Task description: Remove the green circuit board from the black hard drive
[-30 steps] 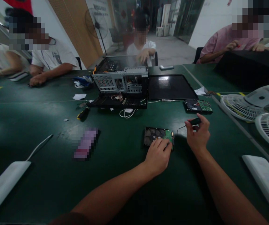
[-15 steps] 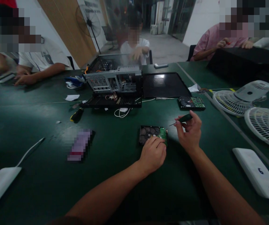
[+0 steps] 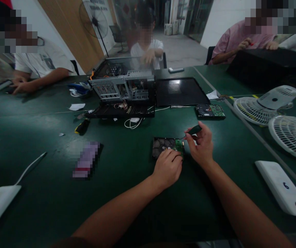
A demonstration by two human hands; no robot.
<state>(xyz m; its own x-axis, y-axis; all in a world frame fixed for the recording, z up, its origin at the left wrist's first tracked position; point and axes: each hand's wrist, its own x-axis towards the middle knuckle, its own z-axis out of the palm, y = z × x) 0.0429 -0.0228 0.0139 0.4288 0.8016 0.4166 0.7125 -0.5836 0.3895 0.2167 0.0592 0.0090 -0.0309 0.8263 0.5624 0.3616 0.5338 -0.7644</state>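
A hard drive (image 3: 160,144) lies on the green table with its green circuit board facing up. My left hand (image 3: 169,164) holds its near right edge, the fingers curled over the board and hiding part of it. In my right hand (image 3: 201,144) is a small screwdriver (image 3: 195,130) with a dark green handle, pinched between thumb and fingers. Its thin shaft points left, with the tip at the board's far right corner; whether it touches a screw I cannot make out. A second hard drive (image 3: 210,111) lies farther back on the right, circuit board up.
An opened computer case (image 3: 122,86) stands at the back beside a black side panel (image 3: 181,91). A yellow-black screwdriver (image 3: 82,126) and a blurred purple object (image 3: 86,160) lie left. White fans (image 3: 264,105) and a white numbered device (image 3: 279,187) are right. Several people sit around.
My right hand has moved left with the screwdriver, bringing its tip from beside the hard drive to the board's corner. My left hand stays on the drive.
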